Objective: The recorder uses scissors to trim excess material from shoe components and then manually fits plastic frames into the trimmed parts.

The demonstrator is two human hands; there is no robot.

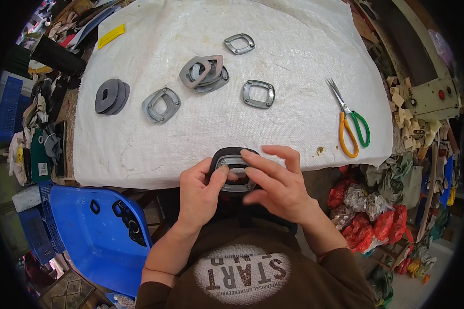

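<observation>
At the table's near edge, my left hand (196, 195) grips a rounded black frame (226, 152) between thumb and fingers. A grey metal frame (233, 160) lies against it, and the thumb presses on its face. My right hand (286, 191) has its fingertips on the top and right side of the same piece, with other fingers raised. Further off on the table lie loose grey metal frames (259, 82), one of them in a greyish wrapping (150, 110). Between them is a pile of flat grey rings and frames (193, 82).
Flat dark pads (107, 98) are stacked at left, near a yellow strip (111, 36). Scissors with orange and green handles (348, 129) lie at right, blades pointing away. A blue tub (77, 216) with black rings (131, 224) stands below left. Bagged items (361, 226) crowd the right.
</observation>
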